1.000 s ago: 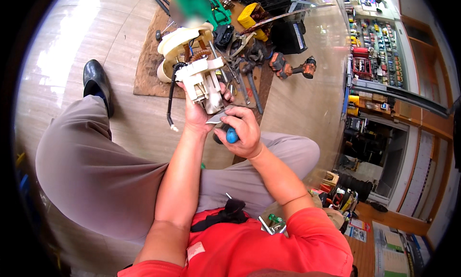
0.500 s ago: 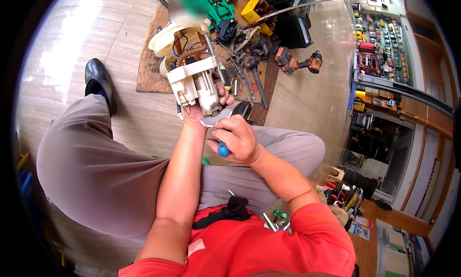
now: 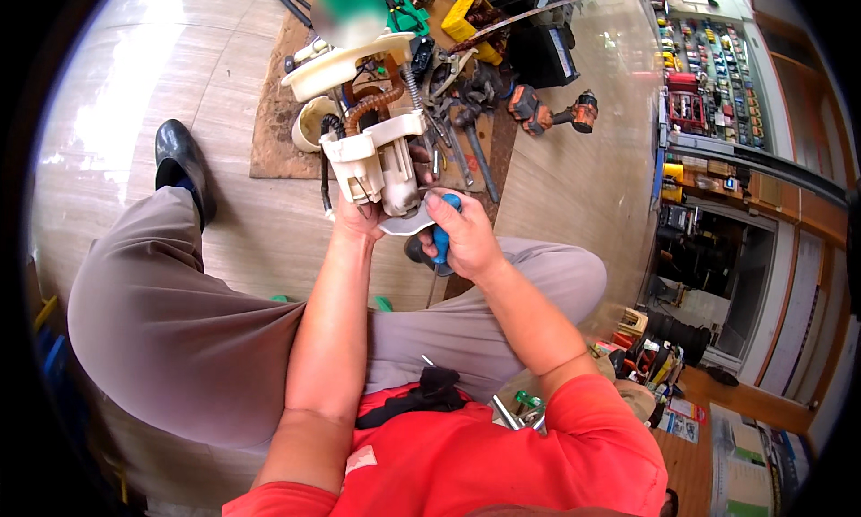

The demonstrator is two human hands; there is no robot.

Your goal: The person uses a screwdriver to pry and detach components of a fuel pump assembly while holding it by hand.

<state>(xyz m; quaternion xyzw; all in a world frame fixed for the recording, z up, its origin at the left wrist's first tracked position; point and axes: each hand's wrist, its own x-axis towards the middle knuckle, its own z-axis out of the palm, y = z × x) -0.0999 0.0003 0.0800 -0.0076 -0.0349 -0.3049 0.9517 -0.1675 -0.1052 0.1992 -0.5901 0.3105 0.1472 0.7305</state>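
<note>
In the head view, my left hand (image 3: 357,219) is closed around the lower back of a cream plastic pump-like assembly (image 3: 368,172), which has brown corrugated tubes, a spring, a round top flange and a black hose. My right hand (image 3: 471,239) grips a blue-handled screwdriver (image 3: 442,243), its shaft pointing down. The same hand pinches a flat, curved silver metal piece (image 3: 402,224) between thumb and fingers, at the lower end of the assembly and beside my left wrist.
A worn board (image 3: 269,158) beyond holds several pliers and bars (image 3: 484,172), a green case (image 3: 408,15), a yellow item (image 3: 462,19) and a black box (image 3: 538,60). An orange drill (image 3: 529,113) lies right. My crossed legs surround my hands; a shelved display (image 3: 717,86) stands far right.
My right hand has turned, so the blue handle now stands upright with its shaft visible. It has risen slightly toward the assembly, which has shifted and turned a little in my left hand.
</note>
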